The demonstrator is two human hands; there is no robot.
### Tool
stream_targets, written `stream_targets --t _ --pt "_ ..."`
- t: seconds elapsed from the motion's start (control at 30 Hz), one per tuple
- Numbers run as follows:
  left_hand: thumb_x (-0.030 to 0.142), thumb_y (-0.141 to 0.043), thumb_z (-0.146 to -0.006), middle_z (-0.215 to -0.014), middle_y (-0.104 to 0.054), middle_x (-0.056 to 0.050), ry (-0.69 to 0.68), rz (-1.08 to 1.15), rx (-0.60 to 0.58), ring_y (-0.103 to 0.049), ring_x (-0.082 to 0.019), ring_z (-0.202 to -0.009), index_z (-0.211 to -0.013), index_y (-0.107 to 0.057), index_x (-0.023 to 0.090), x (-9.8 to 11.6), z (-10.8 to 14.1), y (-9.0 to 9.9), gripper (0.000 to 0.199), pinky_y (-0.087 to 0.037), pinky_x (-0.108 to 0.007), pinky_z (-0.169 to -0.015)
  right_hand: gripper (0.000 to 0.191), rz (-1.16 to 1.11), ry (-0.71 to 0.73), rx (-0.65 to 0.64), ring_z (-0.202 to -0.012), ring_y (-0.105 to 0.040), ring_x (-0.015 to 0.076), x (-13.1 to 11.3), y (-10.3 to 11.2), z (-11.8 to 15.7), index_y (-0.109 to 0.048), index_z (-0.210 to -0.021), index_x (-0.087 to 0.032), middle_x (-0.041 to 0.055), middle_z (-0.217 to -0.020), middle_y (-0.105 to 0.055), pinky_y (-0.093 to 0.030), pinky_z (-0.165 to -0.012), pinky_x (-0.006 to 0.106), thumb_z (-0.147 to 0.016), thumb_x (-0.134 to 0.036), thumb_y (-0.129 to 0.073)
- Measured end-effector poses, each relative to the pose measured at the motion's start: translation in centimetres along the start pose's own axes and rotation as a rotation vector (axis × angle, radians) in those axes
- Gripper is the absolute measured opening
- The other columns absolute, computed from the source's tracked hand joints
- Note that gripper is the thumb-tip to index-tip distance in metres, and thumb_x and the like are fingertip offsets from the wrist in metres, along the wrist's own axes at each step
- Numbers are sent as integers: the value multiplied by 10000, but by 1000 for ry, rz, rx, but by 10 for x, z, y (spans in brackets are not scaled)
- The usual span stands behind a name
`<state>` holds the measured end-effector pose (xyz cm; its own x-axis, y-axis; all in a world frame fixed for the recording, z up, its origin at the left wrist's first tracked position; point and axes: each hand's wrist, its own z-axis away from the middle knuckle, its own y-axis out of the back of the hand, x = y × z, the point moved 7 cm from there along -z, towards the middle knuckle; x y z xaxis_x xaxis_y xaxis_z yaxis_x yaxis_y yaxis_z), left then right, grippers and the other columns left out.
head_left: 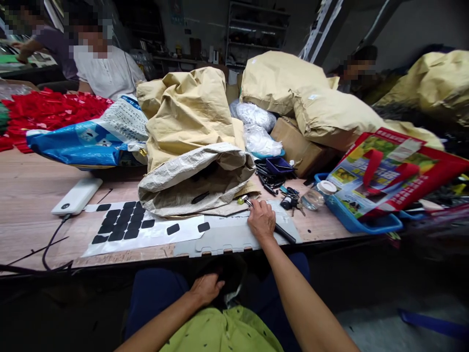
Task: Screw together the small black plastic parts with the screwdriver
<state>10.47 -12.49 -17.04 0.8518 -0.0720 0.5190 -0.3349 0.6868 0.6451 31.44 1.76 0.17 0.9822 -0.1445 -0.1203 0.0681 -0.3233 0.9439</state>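
My right hand (262,221) is closed around a small hammer (285,233) above the grey board at the table's front edge. Its black handle sticks out to the right of my fist, and the shiny metal head shows at the left. Down in my lap, below the table edge, my left hand (207,288) has its fingers curled; whatever they hold, if anything, is lost in the dark. Just beyond the hammer lies the open mouth of a yellow woven sack (194,195), with a dark piece on its lip. Black rounded patches (124,220) stick to a white sheet (157,235) on the left.
A white power bank (77,196) with a cable lies at the left. To the right are keys (299,208), a clear jar (312,198) and a blue basket (344,215) holding a red printed bag (388,171). Full sacks (330,112) stand behind; several people are nearby.
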Motion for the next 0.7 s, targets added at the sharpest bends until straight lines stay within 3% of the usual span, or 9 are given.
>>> stream_targets --t 0.13,0.23,0.3,0.33,0.43,0.5,0.57,0.63,0.7 --pt "346 -675 -830 -1155 -751 -90 -173 -9 -26 -697 -287 -1073 -1246 -683 233 34 21 34 431 -520 -340 -865 288 -1 -5 11 -1018 -501 257 0 0 0 -629 -1252 -257 84 -1103 -618 -321 -777 353 -980 -269 -536" --pt "353 -649 -869 -862 -761 -3 -440 136 -19 -689 -185 -765 -1057 -752 253 78 46 97 237 -478 -253 -673 295 -2 -4 14 -1019 -497 258 0 -1 0 -627 -1260 -250 91 -1100 -616 -320 -786 350 -985 -268 -523" --pt "373 -598 -924 -827 -741 1 -516 229 194 -656 -163 -742 -1007 -757 233 89 47 159 228 -469 -244 -681 296 1 -3 10 -1022 -494 259 0 -1 0 -625 -1262 -246 96 -1101 -613 -319 -786 346 -988 -270 -517" --pt "369 -574 -940 -839 -738 -11 -490 244 368 -650 -167 -754 -993 -753 218 85 43 192 241 -474 -252 -701 297 6 -3 7 -1023 -492 259 0 -1 0 -624 -1263 -244 98 -1103 -611 -318 -785 345 -988 -273 -516" --pt "327 -580 -934 -926 -722 -56 -284 146 845 -646 -198 -809 -1079 -736 200 52 21 268 248 -493 -294 -757 301 28 -1 -5 -1029 -483 261 0 -2 0 -618 -1270 -244 103 -1118 -602 -318 -787 338 -992 -280 -507" --pt "297 -645 -887 -1007 -707 -90 -132 30 928 -652 -242 -915 -1100 -732 191 29 -1 289 254 -504 -329 -823 303 34 -1 -8 -1034 -478 260 0 -2 0 -613 -1274 -248 101 -1126 -599 -320 -790 335 -994 -281 -504" --pt "287 -674 -868 -1029 -695 -103 -48 -44 863 -650 -268 -955 -1079 -737 183 12 -20 294 244 -507 -351 -850 293 27 -4 -6 -1033 -479 258 0 -2 0 -615 -1264 -254 93 -1125 -600 -321 -790 335 -992 -281 -509" --pt "291 -667 -884 -1008 -685 -95 -73 -62 823 -646 -265 -949 -1053 -736 182 9 -23 290 213 -505 -355 -861 282 15 -9 -2 -1029 -483 255 0 -2 0 -619 -1251 -260 84 -1121 -604 -322 -790 338 -989 -280 -518" --pt "301 -656 -906 -999 -670 -79 -214 -55 852 -629 -250 -964 -1054 -727 193 23 -12 284 197 -494 -349 -882 278 8 -9 -2 -1029 -486 254 0 -2 0 -621 -1247 -261 82 -1117 -606 -324 -791 342 -989 -279 -519"
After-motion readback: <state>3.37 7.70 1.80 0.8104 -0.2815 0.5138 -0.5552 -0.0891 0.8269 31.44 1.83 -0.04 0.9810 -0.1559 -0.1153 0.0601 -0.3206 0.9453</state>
